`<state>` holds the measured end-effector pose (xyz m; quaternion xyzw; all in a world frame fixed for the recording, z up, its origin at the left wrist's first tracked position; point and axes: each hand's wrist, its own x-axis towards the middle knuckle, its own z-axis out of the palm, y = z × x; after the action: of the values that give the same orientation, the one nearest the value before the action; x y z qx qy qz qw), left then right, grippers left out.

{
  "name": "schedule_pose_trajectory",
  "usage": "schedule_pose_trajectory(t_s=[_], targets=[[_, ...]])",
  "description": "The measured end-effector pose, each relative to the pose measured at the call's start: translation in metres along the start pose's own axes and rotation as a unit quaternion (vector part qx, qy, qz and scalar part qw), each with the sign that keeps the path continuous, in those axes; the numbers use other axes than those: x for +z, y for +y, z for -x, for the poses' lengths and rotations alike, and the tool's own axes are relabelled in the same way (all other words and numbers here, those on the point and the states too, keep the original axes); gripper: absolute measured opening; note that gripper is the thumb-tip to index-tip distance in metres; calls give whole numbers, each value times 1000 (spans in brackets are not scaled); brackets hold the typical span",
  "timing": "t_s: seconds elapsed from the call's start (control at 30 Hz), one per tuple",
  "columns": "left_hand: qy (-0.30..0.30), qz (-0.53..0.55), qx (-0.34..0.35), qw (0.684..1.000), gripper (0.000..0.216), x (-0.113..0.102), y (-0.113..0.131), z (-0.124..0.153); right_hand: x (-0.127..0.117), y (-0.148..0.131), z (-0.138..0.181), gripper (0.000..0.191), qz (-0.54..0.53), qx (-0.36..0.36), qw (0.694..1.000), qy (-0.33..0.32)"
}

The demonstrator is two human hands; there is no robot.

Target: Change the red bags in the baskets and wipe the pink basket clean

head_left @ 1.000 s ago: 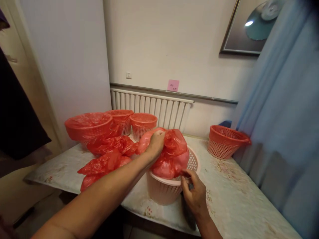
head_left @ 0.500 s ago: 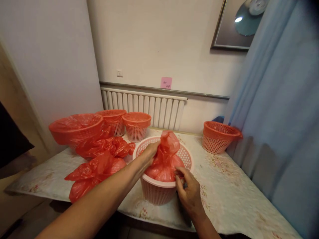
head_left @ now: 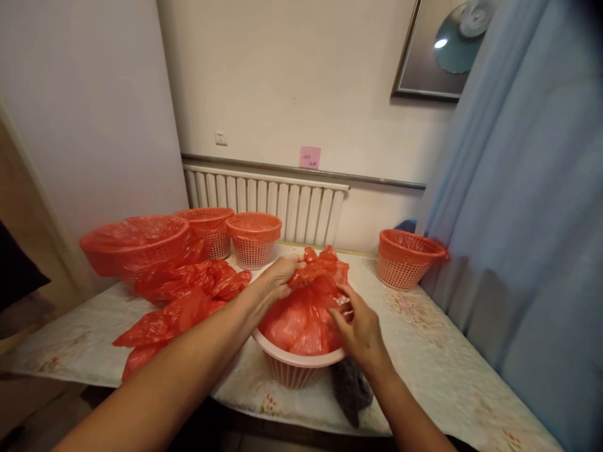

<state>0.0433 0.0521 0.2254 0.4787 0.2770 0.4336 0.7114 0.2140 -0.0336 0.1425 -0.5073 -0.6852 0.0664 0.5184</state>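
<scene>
A red plastic bag sits bunched inside a pale pink perforated basket at the table's near edge. My left hand grips the gathered upper part of the bag from the left, its fingertips partly hidden behind the plastic. At the bag's right edge, my right hand has curled fingers on the plastic, with thumb and forefinger a little apart. Below that hand, a dark grey crumpled item lies on the table against the basket's right side.
Crumpled red bags lie left of the basket. Behind them stand a wide red-lined basket and two smaller lined ones. Another lined basket is at right beside the blue curtain. A person's dark sleeve shows far left.
The bag's upright top has been spread wider and lower. My right hand has moved up from the basket rim to the bag's upper edge. More of the dark grey item shows.
</scene>
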Motion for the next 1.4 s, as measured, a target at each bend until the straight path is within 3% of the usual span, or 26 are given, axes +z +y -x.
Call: schedule_pose_trajectory(t_s=[0.13,0.23,0.37,0.5,0.6,0.67,0.77,0.83,0.97,1.1,1.17,1.27,1.4], targets=[[-12,-37,17,999,15,8,7,3,-3,8,-44,52,13,32,998,-47],[-9,-78,24,997,17,12,7,6,11,10,-71,54,-115,60,987,-95],[23,-160,54,985,12,5,2,14,36,14,-91,21,-341,140,928,-48],[87,-297,92,946,10,-20,-5,27,39,16,-107,21,-389,150,909,6],[79,-408,96,904,11,-33,-13,46,30,12,-123,22,-405,145,903,5],[15,-505,71,860,7,-32,-17,60,26,6,-134,22,-409,142,902,-2],[-126,-681,1,722,14,-17,-20,72,25,-7,-147,23,-412,136,901,-20],[-172,-727,-30,664,20,-8,-21,68,28,-18,-150,23,-418,129,898,-42],[-187,-722,-70,663,12,-1,-25,44,34,-35,-150,22,-428,125,891,-87],[-139,-694,-60,703,14,-15,-31,34,34,-35,-148,23,-450,129,876,-114],[-81,-672,-22,736,16,-29,-27,36,30,-30,-147,25,-461,128,871,-112],[54,-625,50,777,10,-55,-10,37,22,-20,-143,28,-470,128,867,-107],[261,-550,152,778,30,-67,26,36,18,-16,-136,31,-481,132,860,-113]])
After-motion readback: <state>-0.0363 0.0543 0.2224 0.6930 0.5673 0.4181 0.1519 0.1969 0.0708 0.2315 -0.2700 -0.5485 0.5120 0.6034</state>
